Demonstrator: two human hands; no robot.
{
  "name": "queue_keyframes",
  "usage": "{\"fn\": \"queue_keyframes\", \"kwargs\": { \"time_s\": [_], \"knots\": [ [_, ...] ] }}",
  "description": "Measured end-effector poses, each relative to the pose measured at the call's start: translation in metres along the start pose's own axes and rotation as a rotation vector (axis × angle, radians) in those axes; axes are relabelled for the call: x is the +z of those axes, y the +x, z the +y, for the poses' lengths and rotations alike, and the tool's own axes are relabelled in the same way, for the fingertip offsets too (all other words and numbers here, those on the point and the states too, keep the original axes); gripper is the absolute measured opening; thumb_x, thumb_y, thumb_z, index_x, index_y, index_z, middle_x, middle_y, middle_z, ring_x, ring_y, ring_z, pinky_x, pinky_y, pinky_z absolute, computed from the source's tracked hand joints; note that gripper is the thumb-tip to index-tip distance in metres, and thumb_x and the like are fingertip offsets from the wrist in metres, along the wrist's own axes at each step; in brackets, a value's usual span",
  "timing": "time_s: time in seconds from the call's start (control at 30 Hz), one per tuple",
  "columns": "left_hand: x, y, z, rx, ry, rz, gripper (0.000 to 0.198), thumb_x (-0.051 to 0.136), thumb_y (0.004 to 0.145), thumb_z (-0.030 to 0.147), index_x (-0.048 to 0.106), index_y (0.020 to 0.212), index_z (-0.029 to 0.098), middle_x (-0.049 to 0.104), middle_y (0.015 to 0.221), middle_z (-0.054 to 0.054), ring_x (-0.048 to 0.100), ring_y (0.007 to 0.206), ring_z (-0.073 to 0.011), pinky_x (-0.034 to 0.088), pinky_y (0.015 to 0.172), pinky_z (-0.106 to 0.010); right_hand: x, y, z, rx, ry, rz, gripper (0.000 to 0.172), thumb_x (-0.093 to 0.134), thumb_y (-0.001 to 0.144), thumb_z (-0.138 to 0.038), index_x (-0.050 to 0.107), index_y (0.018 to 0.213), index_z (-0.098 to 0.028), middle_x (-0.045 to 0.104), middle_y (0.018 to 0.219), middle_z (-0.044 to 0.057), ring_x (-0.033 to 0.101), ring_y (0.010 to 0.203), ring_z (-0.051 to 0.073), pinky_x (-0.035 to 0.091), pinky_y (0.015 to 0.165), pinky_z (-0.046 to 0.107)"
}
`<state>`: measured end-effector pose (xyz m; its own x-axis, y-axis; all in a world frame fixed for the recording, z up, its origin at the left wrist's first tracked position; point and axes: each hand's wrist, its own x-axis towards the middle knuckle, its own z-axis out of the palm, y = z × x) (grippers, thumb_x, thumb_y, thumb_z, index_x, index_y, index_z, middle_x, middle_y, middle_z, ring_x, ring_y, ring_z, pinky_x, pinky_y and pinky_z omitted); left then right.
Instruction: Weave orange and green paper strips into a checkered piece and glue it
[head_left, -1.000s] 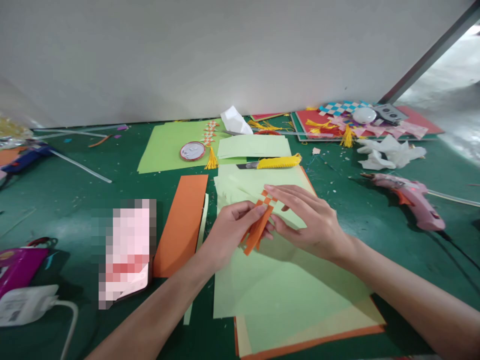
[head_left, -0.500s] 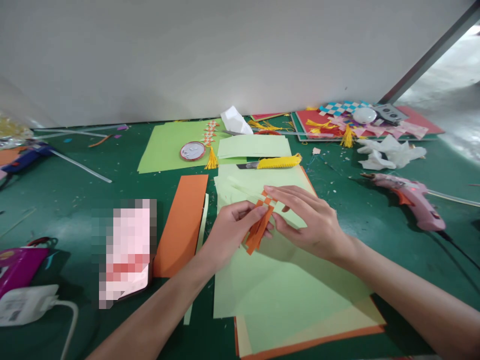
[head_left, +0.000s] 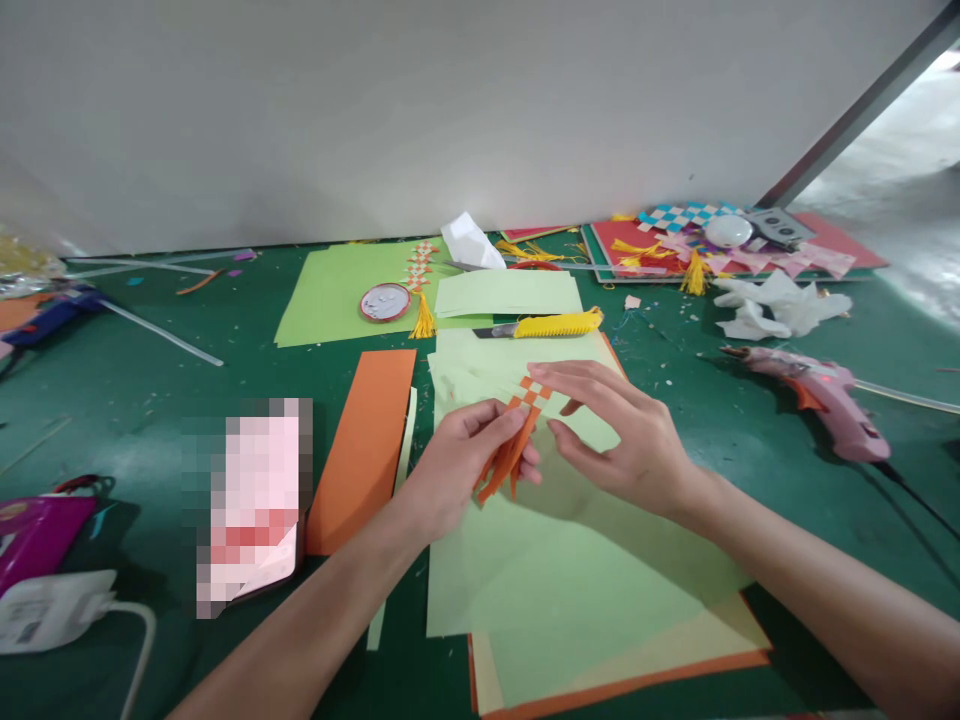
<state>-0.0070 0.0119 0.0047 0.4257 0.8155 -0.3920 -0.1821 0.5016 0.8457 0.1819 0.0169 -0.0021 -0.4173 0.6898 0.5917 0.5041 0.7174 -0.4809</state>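
Observation:
My left hand [head_left: 454, 470] pinches a small weave of orange and pale green paper strips [head_left: 517, 435] just above a stack of pale green sheets [head_left: 555, 560]. Loose orange strip ends hang down below the fingers. My right hand [head_left: 622, 440] is at the weave's upper end, its fingers stretched out and its fingertips touching the checkered part. A yellow utility knife [head_left: 551, 325] lies just beyond both hands.
An orange paper strip [head_left: 367, 440] and a phone [head_left: 255, 500] lie to the left. A pink glue gun [head_left: 817, 395] with its cord rests at the right, crumpled tissue [head_left: 776, 305] and finished woven pieces [head_left: 690, 235] behind it. A lime sheet [head_left: 337, 290] carries a round tin lid [head_left: 385, 301].
Both hands have lifted the weave slightly up and away. The orange strip ends have swung closer together under my left hand.

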Motion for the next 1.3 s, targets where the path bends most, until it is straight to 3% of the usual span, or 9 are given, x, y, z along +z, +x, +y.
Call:
{"fn": "queue_keyframes", "kwargs": {
  "time_s": [0.2,0.27,0.33,0.47,0.6,0.8,0.97,1.3],
  "knots": [
    [-0.003,-0.003,0.005,-0.18,-0.056,-0.179,0.029,0.062,0.087,0.041,0.06,0.075,0.015,0.06,0.055,0.004,0.052,0.04,-0.0038,0.037,0.042,-0.015,-0.007,0.006,0.002,0.084,0.156,-0.047,0.018,0.057,0.082,-0.011,0.069,0.091,-0.022,0.063,0.122,0.009,0.054,0.12,0.025,0.047,0.098,0.045],
    [-0.002,-0.003,0.006,-0.186,-0.037,-0.196,0.03,0.06,0.088,0.042,0.062,0.076,0.015,0.062,0.058,0.001,0.055,0.043,-0.0055,0.04,0.044,-0.016,-0.01,0.008,0.001,0.146,0.279,-0.073,0.011,0.06,0.082,-0.015,0.067,0.085,-0.022,0.067,0.11,0.007,0.056,0.116,0.025,0.047,0.097,0.043],
    [-0.001,-0.003,0.005,-0.153,-0.004,-0.206,0.032,0.057,0.089,0.043,0.065,0.077,0.013,0.067,0.066,-0.003,0.063,0.054,-0.0101,0.049,0.056,-0.02,-0.013,0.009,0.0,0.267,0.404,-0.117,0.003,0.062,0.083,-0.02,0.065,0.083,-0.021,0.069,0.093,0.006,0.063,0.098,0.022,0.05,0.087,0.038],
    [-0.001,-0.001,0.004,-0.068,0.061,-0.2,0.04,0.05,0.092,0.047,0.069,0.087,0.012,0.071,0.084,-0.009,0.068,0.075,-0.0172,0.053,0.073,-0.027,-0.017,0.01,-0.001,0.511,0.538,-0.225,0.011,0.063,0.084,-0.029,0.062,0.08,-0.018,0.065,0.076,0.001,0.058,0.069,0.013,0.047,0.066,0.027],
    [-0.004,-0.002,0.007,0.043,0.116,-0.163,0.041,0.046,0.093,0.05,0.068,0.095,0.015,0.072,0.086,-0.006,0.068,0.077,-0.0164,0.052,0.077,-0.027,-0.017,0.012,-0.001,0.591,0.57,-0.28,0.012,0.062,0.083,-0.027,0.06,0.076,-0.018,0.062,0.073,-0.001,0.055,0.068,0.011,0.043,0.065,0.024],
    [-0.003,-0.007,0.009,0.203,0.415,-0.041,0.019,0.064,0.085,0.037,0.067,0.085,0.018,0.069,0.083,-0.002,0.069,0.08,-0.0168,0.05,0.071,-0.022,-0.015,0.014,0.0,0.614,0.525,-0.322,0.012,0.06,0.083,-0.027,0.062,0.075,-0.018,0.063,0.073,-0.001,0.054,0.07,0.012,0.042,0.066,0.024],
    [-0.001,-0.006,0.002,0.185,0.495,-0.011,0.024,0.058,0.088,0.04,0.067,0.085,0.019,0.071,0.08,-0.002,0.07,0.075,-0.0177,0.048,0.056,-0.02,-0.011,0.013,0.0,0.632,0.491,-0.312,0.012,0.059,0.084,-0.027,0.062,0.076,-0.018,0.063,0.073,-0.001,0.052,0.068,0.012,0.041,0.064,0.024],
    [0.002,-0.003,0.002,0.145,0.428,-0.016,0.022,0.059,0.087,0.039,0.069,0.083,0.019,0.072,0.08,-0.001,0.071,0.077,-0.017,0.053,0.064,-0.021,-0.01,0.011,0.002,0.662,0.538,-0.335,0.02,0.06,0.085,-0.036,0.064,0.08,-0.017,0.067,0.078,0.002,0.057,0.07,0.013,0.044,0.067,0.025]
  ]
}}
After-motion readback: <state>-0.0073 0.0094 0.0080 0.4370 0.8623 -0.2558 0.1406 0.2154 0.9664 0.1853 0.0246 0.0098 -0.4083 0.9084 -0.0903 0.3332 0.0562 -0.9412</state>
